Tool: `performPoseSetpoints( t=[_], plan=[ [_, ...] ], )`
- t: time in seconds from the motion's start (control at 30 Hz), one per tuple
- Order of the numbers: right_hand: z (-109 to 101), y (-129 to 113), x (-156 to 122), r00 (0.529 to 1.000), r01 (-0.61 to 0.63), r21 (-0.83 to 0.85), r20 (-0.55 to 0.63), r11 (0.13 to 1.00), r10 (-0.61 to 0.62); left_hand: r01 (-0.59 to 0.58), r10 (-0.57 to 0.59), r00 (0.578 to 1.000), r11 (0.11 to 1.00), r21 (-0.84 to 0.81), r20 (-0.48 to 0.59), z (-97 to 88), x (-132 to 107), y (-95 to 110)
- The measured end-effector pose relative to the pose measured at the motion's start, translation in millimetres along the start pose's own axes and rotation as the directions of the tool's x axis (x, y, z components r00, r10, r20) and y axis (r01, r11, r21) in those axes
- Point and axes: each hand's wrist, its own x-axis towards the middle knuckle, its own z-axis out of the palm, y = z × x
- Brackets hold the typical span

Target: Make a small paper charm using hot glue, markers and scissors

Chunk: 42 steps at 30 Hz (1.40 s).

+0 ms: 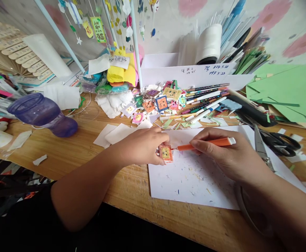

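Note:
Between the thumb and fingers of my left hand is a small square paper piece with an orange border and a face drawn on a yellow middle. My right hand grips an orange marker like a pen, its tip at the right edge of the square. Both hands are over a white sheet of paper speckled with color marks. Behind them lies a pile of similar colored face squares. Blank white paper pieces lie beyond my left wrist.
Pens and markers lie behind the sheet among paper scraps. Black-handled scissors rest at the right, near green paper. A purple bottle stands on the left. Paper strings hang above from pale poles.

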Motion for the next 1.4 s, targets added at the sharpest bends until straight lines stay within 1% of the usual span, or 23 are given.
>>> performPoseSetpoints(
  t=[0.27,0.47,0.63,0.97,1.13,1.23,1.3,1.33,1.4],
  plan=[
    [0,-2,1,1.000,0.004,-0.006,0.015,1.000,-0.003,0.001,-0.001,1.000,1.000,-0.001,-0.008,0.1,0,0],
    [0,0,0,1.000,0.000,0.023,-0.019,1.000,0.001,-0.002,0.002,1.000,1.000,-0.008,-0.017,-0.1,-1,-1],
    [-1,-3,-1,1.000,0.007,0.014,0.005,1.000,-0.007,-0.010,0.010,1.000,1.000,-0.010,-0.010,-0.4,0,-1],
    [1,-7,0,1.000,-0.005,0.007,-0.002,1.000,0.005,0.003,-0.003,1.000,1.000,0.000,-0.007,-0.4,0,0],
    [0,-4,0,1.000,-0.017,0.044,0.002,0.999,0.017,-0.008,0.009,1.000,1.000,-0.013,0.026,-2.8,0,1],
    [0,-1,1,1.000,-0.028,0.091,-0.011,0.995,0.029,-0.066,0.069,0.996,0.997,-0.048,0.048,-5.6,0,-3],
    [0,1,1,0.999,-0.038,0.112,0.004,0.993,0.038,-0.111,0.115,0.992,0.990,-0.081,0.050,-9.1,0,-9],
    [0,1,1,0.999,-0.045,0.125,0.015,0.991,0.044,-0.122,0.126,0.991,0.988,-0.094,0.041,-11.4,-1,-13],
    [-1,1,1,0.998,-0.060,0.159,0.027,0.985,0.056,-0.099,0.101,0.995,0.990,-0.099,0.016,-17.1,-1,-18]
  ],
)
